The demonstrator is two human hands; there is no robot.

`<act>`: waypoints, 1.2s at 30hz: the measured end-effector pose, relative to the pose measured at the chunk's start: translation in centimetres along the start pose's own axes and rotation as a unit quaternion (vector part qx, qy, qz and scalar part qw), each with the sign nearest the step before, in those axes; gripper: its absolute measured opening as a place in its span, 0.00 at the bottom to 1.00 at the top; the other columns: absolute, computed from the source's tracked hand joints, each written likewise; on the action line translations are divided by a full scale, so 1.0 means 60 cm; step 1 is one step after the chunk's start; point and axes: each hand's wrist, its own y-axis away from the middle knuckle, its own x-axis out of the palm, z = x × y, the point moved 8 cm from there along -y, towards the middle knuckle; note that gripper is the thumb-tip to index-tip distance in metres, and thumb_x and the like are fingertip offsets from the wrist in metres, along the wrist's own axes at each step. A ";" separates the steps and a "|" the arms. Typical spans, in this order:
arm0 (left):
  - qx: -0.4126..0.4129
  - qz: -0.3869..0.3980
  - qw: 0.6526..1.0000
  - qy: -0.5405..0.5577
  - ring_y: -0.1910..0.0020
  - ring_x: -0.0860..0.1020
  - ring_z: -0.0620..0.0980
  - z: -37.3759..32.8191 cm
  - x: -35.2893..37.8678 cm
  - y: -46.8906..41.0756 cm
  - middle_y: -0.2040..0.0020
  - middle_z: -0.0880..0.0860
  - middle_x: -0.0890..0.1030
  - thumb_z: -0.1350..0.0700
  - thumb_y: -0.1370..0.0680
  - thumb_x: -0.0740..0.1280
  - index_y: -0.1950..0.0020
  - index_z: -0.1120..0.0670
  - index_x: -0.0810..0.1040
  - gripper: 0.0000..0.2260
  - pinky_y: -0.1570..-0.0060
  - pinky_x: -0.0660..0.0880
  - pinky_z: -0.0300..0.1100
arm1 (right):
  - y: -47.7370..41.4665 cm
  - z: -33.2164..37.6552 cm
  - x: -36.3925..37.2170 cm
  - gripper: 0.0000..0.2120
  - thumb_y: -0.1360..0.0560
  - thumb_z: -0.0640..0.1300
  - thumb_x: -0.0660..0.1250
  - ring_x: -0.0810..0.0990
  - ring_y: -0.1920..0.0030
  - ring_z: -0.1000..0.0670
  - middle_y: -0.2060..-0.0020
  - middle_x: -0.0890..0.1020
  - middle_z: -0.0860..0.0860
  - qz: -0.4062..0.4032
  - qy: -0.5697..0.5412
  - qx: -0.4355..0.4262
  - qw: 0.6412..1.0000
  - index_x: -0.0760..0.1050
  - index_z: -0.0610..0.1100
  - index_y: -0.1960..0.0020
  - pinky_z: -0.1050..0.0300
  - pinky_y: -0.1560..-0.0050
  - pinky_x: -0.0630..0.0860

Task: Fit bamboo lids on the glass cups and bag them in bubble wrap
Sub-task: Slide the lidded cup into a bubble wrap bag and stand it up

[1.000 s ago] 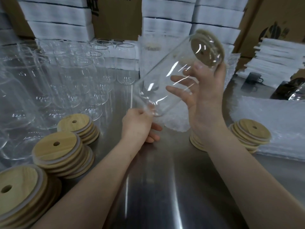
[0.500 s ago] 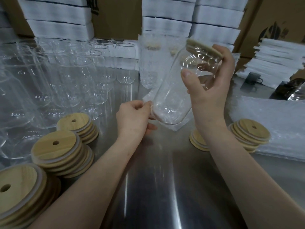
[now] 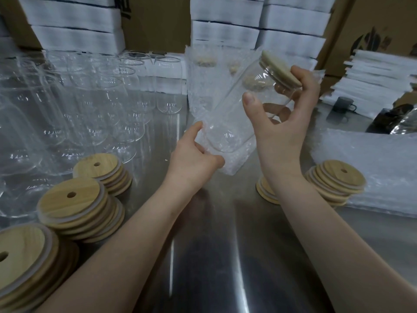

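My right hand (image 3: 278,123) grips a clear glass cup (image 3: 234,114) near its top, tilted with its base toward the lower left. A bamboo lid (image 3: 279,70) sits on the cup's mouth. The cup's base rests in the mouth of a bubble wrap bag (image 3: 228,159), which my left hand (image 3: 194,159) pinches at its edge. Stacks of bamboo lids (image 3: 76,208) lie at the left, and more bamboo lids (image 3: 336,181) are stacked at the right. Many bare glass cups (image 3: 90,105) stand at the back left.
A steel table (image 3: 214,256) carries everything. Bagged cups (image 3: 203,82) stand behind my hands. A pile of flat bubble wrap bags (image 3: 372,163) lies at the right. White foam stacks (image 3: 259,26) and cardboard boxes line the back. A dark mug (image 3: 343,107) sits far right.
My right hand turned the lidded cup more upright and lowered its base. My left hand brought the bag's mouth up around the base.
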 end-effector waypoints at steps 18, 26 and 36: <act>0.104 -0.108 0.988 -0.045 0.36 0.70 0.51 -0.038 -0.030 0.018 0.36 0.50 0.68 0.52 0.38 0.64 0.32 0.51 0.69 0.33 0.34 0.70 0.50 | 0.001 -0.015 -0.002 0.31 0.28 0.47 0.75 0.73 0.49 0.68 0.43 0.69 0.57 -0.001 -0.002 0.014 1.000 0.65 0.42 0.31 0.65 0.55 0.76; 0.110 -0.033 0.960 -0.256 0.25 0.54 0.47 -0.017 0.012 0.011 0.24 0.44 0.59 0.38 0.39 0.77 0.21 0.45 0.53 0.53 0.27 0.55 0.52 | 0.003 -0.018 0.001 0.31 0.29 0.48 0.76 0.75 0.51 0.70 0.43 0.69 0.56 0.005 -0.023 0.030 0.999 0.65 0.42 0.32 0.64 0.53 0.78; 0.204 -0.112 0.959 -0.161 0.26 0.64 0.49 -0.045 -0.012 0.021 0.26 0.50 0.68 0.46 0.32 0.78 0.23 0.52 0.60 0.43 0.28 0.63 0.55 | 0.023 -0.013 0.030 0.32 0.32 0.45 0.78 0.77 0.39 0.53 0.39 0.73 0.51 0.073 -0.053 0.072 0.993 0.66 0.44 0.34 0.48 0.37 0.76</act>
